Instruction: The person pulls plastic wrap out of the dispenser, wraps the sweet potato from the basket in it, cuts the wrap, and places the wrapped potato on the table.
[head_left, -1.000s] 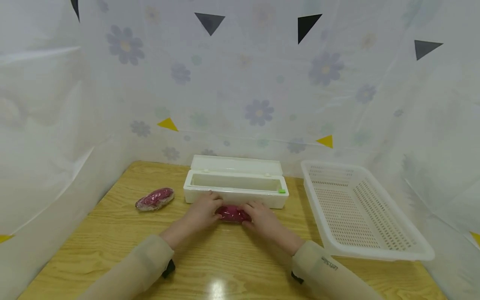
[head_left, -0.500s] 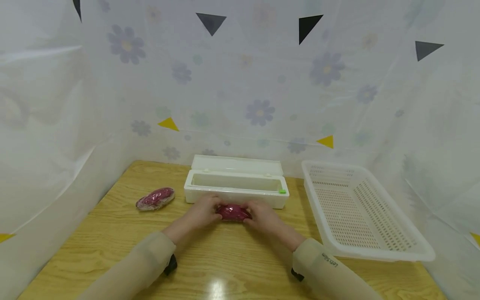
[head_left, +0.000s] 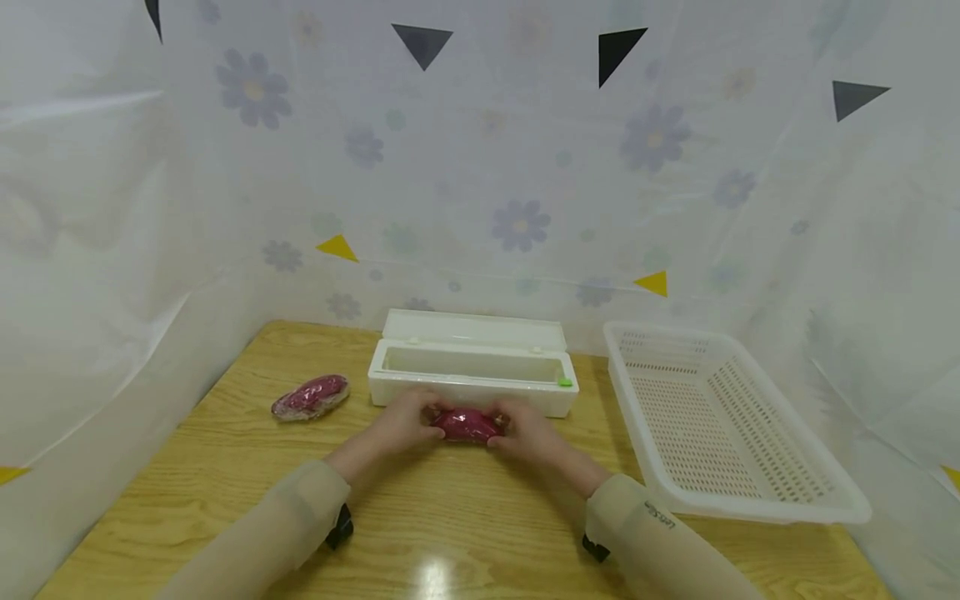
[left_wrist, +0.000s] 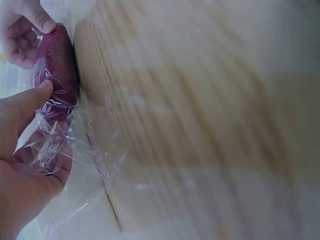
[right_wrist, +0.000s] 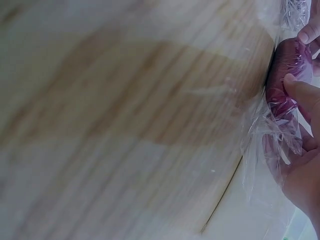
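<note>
A purple sweet potato (head_left: 467,426) in cling film lies crosswise at the front of a white cling film dispenser (head_left: 472,393), whose lid stands up. My left hand (head_left: 405,421) grips its left end, thumb on the near side. At the right end my right hand (head_left: 528,431) holds it the same way. Loose, crumpled cling film (left_wrist: 50,145) bunches in the left fingers in the left wrist view. More gathered film (right_wrist: 280,137) hangs at the right hand in the right wrist view. Part of the sweet potato's far side is hidden by film and fingers.
To the left lies another film-wrapped sweet potato (head_left: 311,397). A white perforated plastic basket (head_left: 652,467) stands at the right of the wooden table (head_left: 450,517). A green slider (head_left: 565,382) sits on the dispenser's front edge. A flowered sheet (head_left: 450,167) hangs behind.
Both hands have drawn slightly nearer, and their fingers have curled in behind the ends of the sweet potato. More of its middle shows now. The other wrapped sweet potato has stayed put.
</note>
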